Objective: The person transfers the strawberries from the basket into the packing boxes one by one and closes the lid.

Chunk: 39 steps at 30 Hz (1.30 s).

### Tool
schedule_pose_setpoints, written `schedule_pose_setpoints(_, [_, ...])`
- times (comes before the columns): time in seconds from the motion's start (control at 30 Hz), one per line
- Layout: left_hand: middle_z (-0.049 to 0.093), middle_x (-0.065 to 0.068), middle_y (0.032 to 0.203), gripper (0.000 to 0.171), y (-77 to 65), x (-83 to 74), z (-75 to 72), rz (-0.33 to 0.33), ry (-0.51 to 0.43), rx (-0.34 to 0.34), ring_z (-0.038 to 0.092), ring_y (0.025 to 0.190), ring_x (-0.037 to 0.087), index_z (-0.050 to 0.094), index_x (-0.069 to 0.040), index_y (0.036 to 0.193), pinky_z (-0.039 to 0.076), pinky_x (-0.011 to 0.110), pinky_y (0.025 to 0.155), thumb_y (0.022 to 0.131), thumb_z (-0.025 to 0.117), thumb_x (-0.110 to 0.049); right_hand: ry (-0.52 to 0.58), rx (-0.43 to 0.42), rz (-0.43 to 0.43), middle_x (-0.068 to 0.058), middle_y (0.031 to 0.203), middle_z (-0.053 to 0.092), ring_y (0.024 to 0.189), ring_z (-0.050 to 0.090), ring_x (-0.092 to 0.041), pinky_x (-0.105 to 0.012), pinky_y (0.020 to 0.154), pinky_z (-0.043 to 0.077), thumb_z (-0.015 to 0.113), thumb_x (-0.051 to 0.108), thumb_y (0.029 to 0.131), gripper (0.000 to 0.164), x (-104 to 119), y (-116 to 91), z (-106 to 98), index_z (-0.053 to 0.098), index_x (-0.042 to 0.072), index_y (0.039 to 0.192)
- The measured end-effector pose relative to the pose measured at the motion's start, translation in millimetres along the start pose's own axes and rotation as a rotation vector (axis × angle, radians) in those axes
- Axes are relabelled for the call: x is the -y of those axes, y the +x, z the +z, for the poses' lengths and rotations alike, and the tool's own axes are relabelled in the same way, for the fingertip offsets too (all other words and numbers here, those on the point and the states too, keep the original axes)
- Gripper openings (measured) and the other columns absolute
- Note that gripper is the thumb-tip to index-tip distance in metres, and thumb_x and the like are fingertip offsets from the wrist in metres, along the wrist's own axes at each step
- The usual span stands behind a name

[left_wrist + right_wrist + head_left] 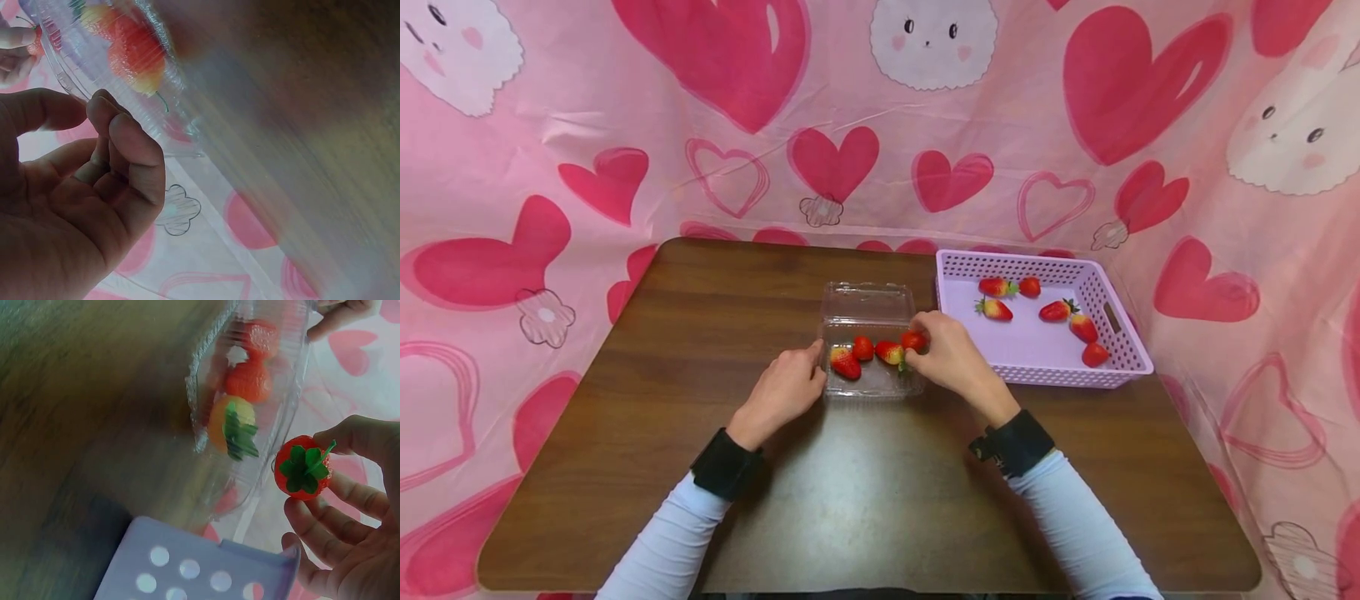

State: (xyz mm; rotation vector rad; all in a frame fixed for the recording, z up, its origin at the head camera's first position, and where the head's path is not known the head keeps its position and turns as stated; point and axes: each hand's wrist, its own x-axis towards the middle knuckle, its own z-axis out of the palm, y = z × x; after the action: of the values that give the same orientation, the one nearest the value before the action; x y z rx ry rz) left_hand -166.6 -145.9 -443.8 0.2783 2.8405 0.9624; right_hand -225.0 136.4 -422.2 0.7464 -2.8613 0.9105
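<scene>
A clear plastic clamshell container (868,385) lies opened on the table, its lid (868,302) folded back. Three strawberries (846,364) rest inside it. My left hand (786,385) is at the container's left side; in the left wrist view its thumb and curled fingers (134,140) pinch the rim. My right hand (953,354) holds another strawberry (303,467) between thumb and fingers, over the container's right edge. That strawberry is red, with its green leaf cap and stem facing the right wrist camera.
To the right stands a lilac perforated basket (1037,375) with several strawberries (1055,311) spread on its floor. Its left wall is close to the container and my right hand. The brown wooden table (625,467) meets a pink heart-patterned cloth (880,225) at the back.
</scene>
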Motion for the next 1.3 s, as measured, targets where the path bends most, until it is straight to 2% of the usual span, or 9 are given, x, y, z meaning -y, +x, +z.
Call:
schedule_pose_setpoints(0.17, [0.059, 0.011, 0.079, 0.056, -0.1, 0.4, 0.1, 0.016, 0.010, -0.019, 0.046, 0.058, 0.022, 0.048, 0.009, 0.152, 0.044, 0.033, 0.052, 0.101, 0.061, -0.009, 0.001, 0.015, 0.006, -0.006, 0.098, 0.066, 0.084, 0.060, -0.023, -0.037, 0.076, 0.057, 0.084, 0.015, 0.085, 0.029, 5, 1, 7, 0.071, 0.007, 0.110])
schedule_pose_setpoints(0.37, [0.052, 0.008, 0.073, 0.056, 0.0, 0.2, -0.2, 0.008, -0.003, -0.009, 0.047, 0.057, 0.022, 0.048, 0.008, 0.153, 0.044, 0.032, 0.051, 0.101, 0.060, -0.009, -0.017, 0.038, -0.004, -0.005, 0.101, 0.066, 0.085, 0.059, -0.023, -0.035, 0.076, 0.057, 0.084, 0.017, 0.086, 0.031, 8, 3, 14, 0.071, 0.007, 0.112])
schedule_pose_setpoints(0.5, [0.052, 0.008, 0.073, 0.056, 0.1, 0.0, -0.5, 0.006, 0.001, -0.007, 0.047, 0.057, 0.022, 0.048, 0.008, 0.153, 0.045, 0.033, 0.052, 0.101, 0.061, -0.009, -0.035, 0.043, -0.011, -0.005, 0.101, 0.067, 0.084, 0.059, -0.022, -0.034, 0.075, 0.056, 0.084, 0.018, 0.086, 0.030, 11, 4, 18, 0.071, 0.008, 0.112])
schedule_pose_setpoints(0.83, [0.052, 0.008, 0.073, 0.057, -0.7, 0.2, -0.8, 0.011, -0.014, -0.001, 0.047, 0.058, 0.022, 0.047, 0.009, 0.153, 0.044, 0.032, 0.052, 0.102, 0.061, -0.009, -0.054, 0.073, -0.024, -0.007, 0.107, 0.071, 0.096, 0.057, -0.024, -0.040, 0.082, 0.053, 0.087, 0.018, 0.085, 0.032, 14, 9, 30, 0.073, 0.010, 0.113])
schedule_pose_setpoints(1.3, [0.049, 0.006, 0.069, 0.054, -1.1, 1.9, 0.3, 0.037, -0.014, -0.026, 0.044, 0.053, 0.020, 0.049, 0.009, 0.151, 0.043, 0.032, 0.049, 0.101, 0.060, -0.007, -0.085, 0.096, -0.070, -0.004, 0.106, 0.074, 0.099, 0.056, -0.024, -0.040, 0.083, 0.049, 0.087, 0.020, 0.084, 0.030, 16, 12, 47, 0.075, 0.012, 0.111])
